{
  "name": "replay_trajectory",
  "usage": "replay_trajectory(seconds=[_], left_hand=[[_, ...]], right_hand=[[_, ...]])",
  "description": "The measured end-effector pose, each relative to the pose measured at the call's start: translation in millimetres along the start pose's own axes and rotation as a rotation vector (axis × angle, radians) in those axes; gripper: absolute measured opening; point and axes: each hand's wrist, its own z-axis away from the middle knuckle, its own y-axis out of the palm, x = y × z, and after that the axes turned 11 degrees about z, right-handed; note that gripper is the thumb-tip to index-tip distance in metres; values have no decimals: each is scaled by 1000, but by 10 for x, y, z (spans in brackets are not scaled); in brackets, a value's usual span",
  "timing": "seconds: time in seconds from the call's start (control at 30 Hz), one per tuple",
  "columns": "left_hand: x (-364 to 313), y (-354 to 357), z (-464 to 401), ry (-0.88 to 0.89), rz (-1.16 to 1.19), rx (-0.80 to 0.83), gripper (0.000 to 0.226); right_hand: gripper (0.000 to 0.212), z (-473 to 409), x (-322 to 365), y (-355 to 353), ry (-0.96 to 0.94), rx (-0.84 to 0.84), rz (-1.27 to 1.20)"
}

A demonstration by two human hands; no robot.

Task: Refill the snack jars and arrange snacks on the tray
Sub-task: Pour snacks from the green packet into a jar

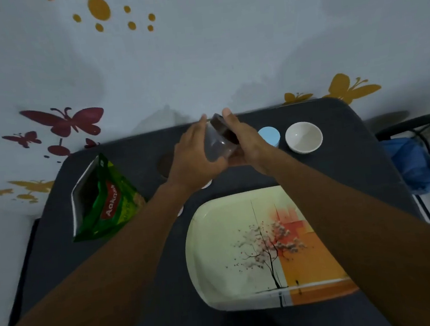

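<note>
Head view: my left hand [194,154] grips a clear plastic jar [217,146], tilted above the dark table [353,153], while my right hand [244,139] clasps its brown round lid [225,131]. Nearer me lies the glossy rectangular tray [217,242]; left stands an opened green foil packet [103,201], right a white bowl [303,137] and pale blue cup [269,136] near the far edge.

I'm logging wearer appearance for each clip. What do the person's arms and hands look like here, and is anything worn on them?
Both forearms are bare as far as the frame shows, with no sleeves visible. The left hand and right hand are bare too: no gloves, and no rings, watch or bracelet can be seen. The picture is dim and slightly blurred, so small items could be missed.
</note>
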Motion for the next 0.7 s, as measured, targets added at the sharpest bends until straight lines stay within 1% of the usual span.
replay_trajectory(seconds=[0.03,0.1,0.17,0.23,0.27,0.37,0.43,0.53,0.6,0.7], left_hand=[[-18,-19,108,69,-82,-14,97],[-50,-38,257,129,-170,-53,98],[-88,-97,430,148,-195,-75,101],[-99,-191,614,164,-191,-50,107],[-96,-234,684,161,-187,-28,111],[-21,-390,964,99,-174,13,123],[44,-518,1178,34,-151,5,124],[120,-634,1439,-64,-148,7,117],[160,-733,1624,-81,-105,5,109],[243,-917,1939,-130,0,73,101]], right_hand=[[81,86,-20,43,6,20,17],[77,215,-60,116,14,38,35],[84,351,-83,199,18,48,112],[94,498,-93,301,33,58,234],[92,547,-98,339,42,46,298],[68,655,-134,526,-1,16,502],[63,728,-109,745,-16,9,590],[62,818,-127,1034,-2,-20,681],[57,901,-191,1215,-8,-36,731],[53,1002,-322,1531,-24,-21,819]])
